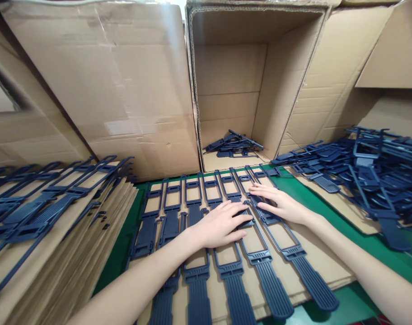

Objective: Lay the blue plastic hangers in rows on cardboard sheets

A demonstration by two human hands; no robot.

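Several dark blue plastic strap-like parts (192,198) lie side by side in a row on a cardboard sheet (328,266) in front of me. My left hand (222,223) rests flat on the middle of the row, fingers stretched out to the right. My right hand (280,203) lies flat just beside it, fingers pointing left across the parts near the right end of the row (296,255). Both hands touch the parts with fingers extended; neither grips anything.
A loose heap of the same blue parts (372,171) lies at the right. A stack of cardboard sheets carrying more parts (39,212) is at the left. Behind stands an open carton (287,81) with a few parts inside (235,144). A green table surface (362,243) shows underneath.
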